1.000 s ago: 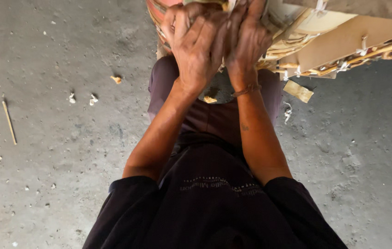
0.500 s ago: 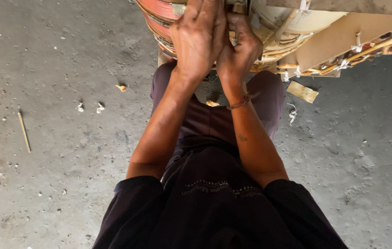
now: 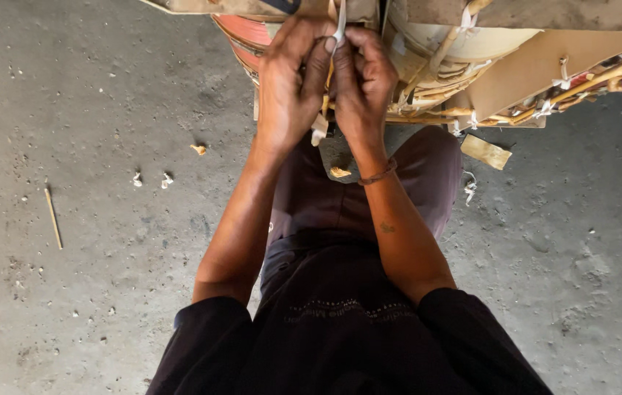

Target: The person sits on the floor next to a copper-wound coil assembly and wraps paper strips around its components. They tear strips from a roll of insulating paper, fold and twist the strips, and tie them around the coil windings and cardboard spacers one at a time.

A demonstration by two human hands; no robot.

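- From my remote seat, the head camera looks straight down: both hands meet at twelve o'clock of the frame, against a stack of cardboard (image 3: 537, 62) bound to bent cane strips (image 3: 603, 73).
- The left hand (image 3: 289, 88) and right hand (image 3: 361, 84) press close together, fingers curled, pinching a thin white strip (image 3: 339, 29) that runs up between them; the fingertips touch it near its top.
- A short end of the same pale strip hangs just below the left hand, at six o'clock of the knuckles.
- A thin band circles the right wrist (image 3: 378, 174).
- At eleven o'clock of the hands, an orange-red curved band (image 3: 241, 33) rims a rounded package; at two o'clock sits a cream, drum-like roll (image 3: 435, 44), with flat brown sheets beyond it, tied with small white knots (image 3: 564, 73).
- A loose tan cardboard scrap (image 3: 485, 151) lies on the grey concrete floor (image 3: 92, 278) at four o'clock of the hands, just under the stack's edge.
- Well apart at eight o'clock, a thin stick (image 3: 52, 217) lies on the floor; small pale chips (image 3: 198, 149) are scattered nearer the hands.
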